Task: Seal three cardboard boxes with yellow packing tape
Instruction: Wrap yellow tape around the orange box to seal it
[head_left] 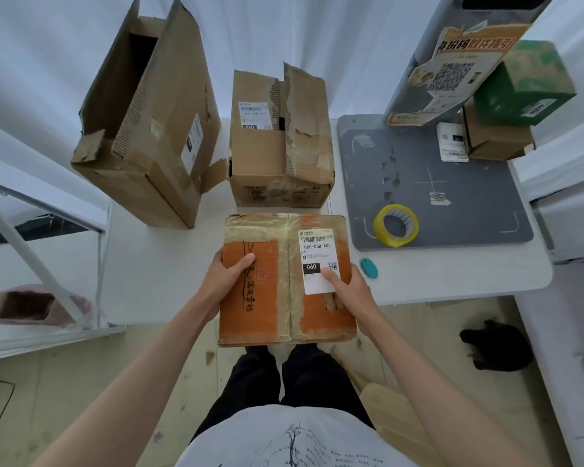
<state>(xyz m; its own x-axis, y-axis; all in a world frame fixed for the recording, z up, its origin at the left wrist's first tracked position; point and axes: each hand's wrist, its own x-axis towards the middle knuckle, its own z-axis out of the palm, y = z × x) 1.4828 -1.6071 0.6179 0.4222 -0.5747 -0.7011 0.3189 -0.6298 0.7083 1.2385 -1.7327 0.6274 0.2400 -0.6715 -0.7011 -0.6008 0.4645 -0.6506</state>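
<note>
An orange cardboard box [260,315] with old clear tape and a white label sits at the table's front edge, partly overhanging it. My left hand [226,279] grips its left side, thumb on top. My right hand [349,291] grips its right side, thumb on the label. Behind it stands a brown box [280,156] with torn, half-closed flaps. A tall brown box [149,129] stands at the left with its top open. The roll of yellow packing tape [395,225] lies on a grey mat [452,183] to the right, apart from both hands.
A small teal cutter [369,268] lies on the white table [452,281] right of the orange box. A grey post with a poster [452,62], a green box [523,85] and a small brown box stand at the back right. A black object [496,345] lies on the floor.
</note>
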